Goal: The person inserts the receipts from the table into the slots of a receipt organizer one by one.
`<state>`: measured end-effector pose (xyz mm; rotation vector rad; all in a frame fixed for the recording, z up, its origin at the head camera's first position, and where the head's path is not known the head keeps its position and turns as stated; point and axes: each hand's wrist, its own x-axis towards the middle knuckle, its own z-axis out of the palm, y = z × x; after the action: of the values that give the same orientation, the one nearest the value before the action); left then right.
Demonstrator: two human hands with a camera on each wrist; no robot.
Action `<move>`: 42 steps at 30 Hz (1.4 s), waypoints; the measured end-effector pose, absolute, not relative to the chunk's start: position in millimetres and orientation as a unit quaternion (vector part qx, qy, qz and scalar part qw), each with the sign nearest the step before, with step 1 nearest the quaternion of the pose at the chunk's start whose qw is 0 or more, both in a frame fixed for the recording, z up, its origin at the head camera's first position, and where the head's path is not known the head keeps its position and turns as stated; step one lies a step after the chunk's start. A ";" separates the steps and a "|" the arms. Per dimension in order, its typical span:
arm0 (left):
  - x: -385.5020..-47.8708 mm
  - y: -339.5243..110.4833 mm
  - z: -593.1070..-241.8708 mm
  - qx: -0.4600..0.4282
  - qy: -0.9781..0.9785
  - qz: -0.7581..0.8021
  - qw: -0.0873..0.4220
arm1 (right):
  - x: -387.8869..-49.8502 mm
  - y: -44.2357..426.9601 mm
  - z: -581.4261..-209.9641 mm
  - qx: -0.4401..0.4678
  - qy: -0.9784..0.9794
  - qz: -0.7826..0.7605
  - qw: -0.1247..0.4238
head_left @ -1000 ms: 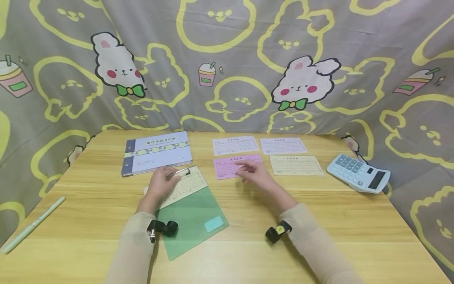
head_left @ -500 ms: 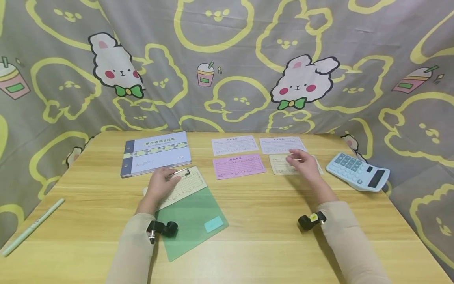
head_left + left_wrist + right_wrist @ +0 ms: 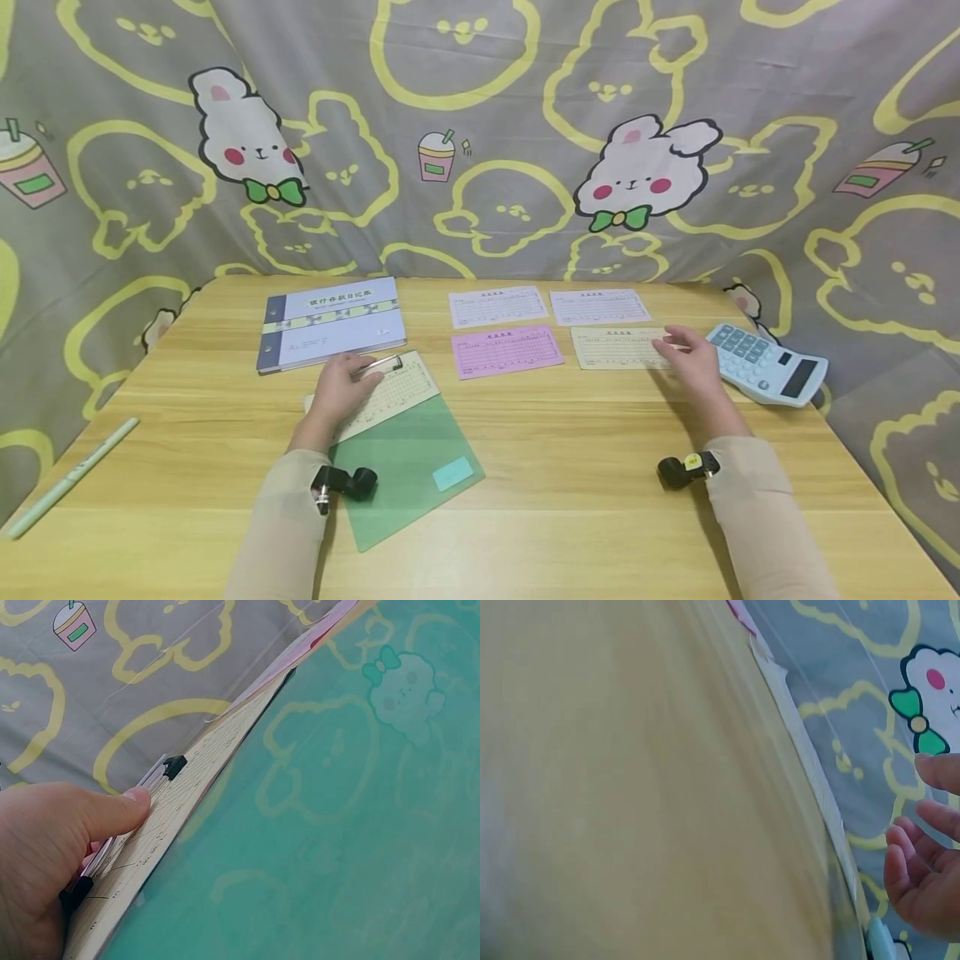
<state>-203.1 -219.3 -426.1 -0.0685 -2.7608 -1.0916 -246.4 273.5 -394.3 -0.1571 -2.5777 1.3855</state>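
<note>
A green plastic sheet (image 3: 405,467) with a light-blue label lies tilted on the table, a cream printed form (image 3: 401,390) across its top end. My left hand (image 3: 345,392) grips the metal clip (image 3: 397,361) at that end. In the left wrist view the thumb lies over the clip (image 3: 175,766) with its black end pieces, and the other fingers are mostly hidden. My right hand (image 3: 693,364) hovers by the right end of a loose cream form (image 3: 611,348), close to the calculator (image 3: 798,377). Its fingers (image 3: 901,866) are loosely curled around nothing.
Two white forms (image 3: 498,307) lie along the back, with a purple form (image 3: 507,352) in front of the left one. A blue-and-white ledger (image 3: 333,325) sits at back left. Near the left edge lies a pale green pen (image 3: 73,477). A patterned curtain (image 3: 480,125) hangs behind.
My right hand has moved right, from above the purple form, across the loose cream form, to its right end beside the calculator. The left hand stays on the clip.
</note>
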 end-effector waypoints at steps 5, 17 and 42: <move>-202.7 -219.3 -425.6 -0.020 -0.927 -0.365 0.082 | -246.5 277.3 -398.3 -0.074 -0.872 0.472 0.105; -202.7 -218.4 -424.8 -0.017 -0.924 -0.373 0.081 | -247.2 289.1 -412.3 -0.102 -0.892 0.435 0.075; -202.5 -219.0 -425.0 -0.016 -0.920 -0.382 0.083 | -245.0 287.0 -411.5 -0.071 -0.960 0.267 0.053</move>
<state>-202.5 -219.0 -425.0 -0.0469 -2.7481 -1.1406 -245.0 287.0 -411.5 -0.2170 -2.9173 0.8119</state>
